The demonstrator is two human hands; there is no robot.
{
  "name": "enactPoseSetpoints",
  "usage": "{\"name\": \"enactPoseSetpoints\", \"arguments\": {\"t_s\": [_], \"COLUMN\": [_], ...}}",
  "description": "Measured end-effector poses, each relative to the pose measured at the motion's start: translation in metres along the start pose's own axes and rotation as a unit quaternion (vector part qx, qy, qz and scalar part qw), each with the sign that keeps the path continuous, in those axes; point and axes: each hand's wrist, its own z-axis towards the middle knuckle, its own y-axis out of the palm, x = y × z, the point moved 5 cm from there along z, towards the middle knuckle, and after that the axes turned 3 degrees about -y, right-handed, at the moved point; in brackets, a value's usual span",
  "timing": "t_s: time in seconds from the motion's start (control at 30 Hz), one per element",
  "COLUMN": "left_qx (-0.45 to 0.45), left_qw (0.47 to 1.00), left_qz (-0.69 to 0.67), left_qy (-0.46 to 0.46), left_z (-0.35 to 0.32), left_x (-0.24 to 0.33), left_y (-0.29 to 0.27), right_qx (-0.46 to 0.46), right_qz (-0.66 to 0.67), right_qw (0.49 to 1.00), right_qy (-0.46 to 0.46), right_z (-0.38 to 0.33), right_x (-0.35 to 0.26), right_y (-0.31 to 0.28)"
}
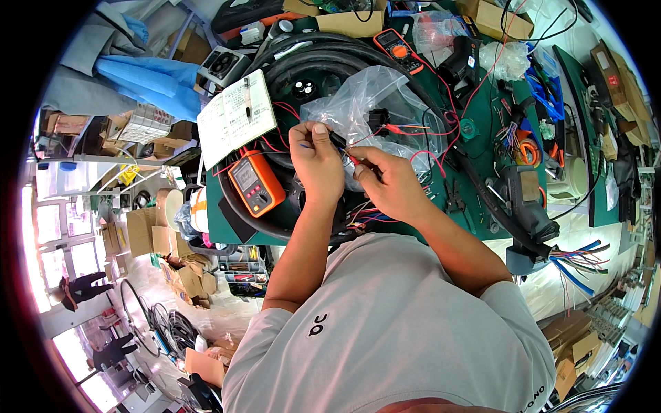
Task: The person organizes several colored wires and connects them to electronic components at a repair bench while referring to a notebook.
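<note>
Above the near part of the green bench, my left hand point(317, 157) is closed, thumb against fingers. A bit of blue wire point(304, 145) sticks out beside its fingers, and a dark piece point(337, 140) shows at its right side. Close by, my right hand point(394, 180) pinches a small red piece point(353, 160); its exact shape is hidden by the fingers. Behind both hands lies a clear plastic bag point(358, 96). On the bag sits a black round connector point(377, 118), with a red clip point(394, 129) beside it. Loose coloured wires point(368, 217) lie below my right hand.
An orange insulation tester point(255, 184) and an open notebook point(237, 117) with a pen lie to the left. Thick black cable point(330, 43) coils around the work spot. An orange multimeter point(398, 51) is behind. At right, a large grey connector point(520, 193) and stripped cable ends point(582, 261) overhang.
</note>
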Motion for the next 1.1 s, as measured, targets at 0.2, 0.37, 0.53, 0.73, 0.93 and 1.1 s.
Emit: {"name": "enactPoseSetpoints", "arguments": {"t_s": [0.2, 0.37, 0.53, 0.73, 0.93, 1.1], "left_qx": [0.007, -0.005, -0.009, -0.019, -0.016, -0.011], "left_qw": [0.996, 0.999, 0.998, 0.997, 0.997, 0.992], "left_qz": [0.050, 0.032, 0.054, 0.063, 0.068, 0.098], "left_qy": [0.070, 0.012, 0.025, 0.034, 0.036, 0.083], "left_z": [0.003, -0.003, -0.003, -0.003, -0.004, -0.002], "left_x": [-0.004, 0.005, 0.004, 0.004, 0.008, 0.006], "left_y": [-0.004, 0.003, 0.002, 0.003, 0.003, 0.001], "right_qx": [0.028, 0.046, 0.075, 0.078, 0.069, 0.077], "right_qz": [0.017, 0.016, -0.022, -0.049, -0.071, -0.078], "right_qw": [0.999, 0.999, 0.996, 0.994, 0.994, 0.991], "right_qy": [-0.026, 0.002, -0.043, -0.062, -0.037, -0.076], "right_z": [0.005, 0.005, 0.005, 0.006, 0.005, 0.004], "right_x": [-0.001, 0.002, -0.007, -0.009, -0.012, -0.011], "right_y": [0.000, -0.003, -0.004, -0.003, -0.003, -0.002]}}
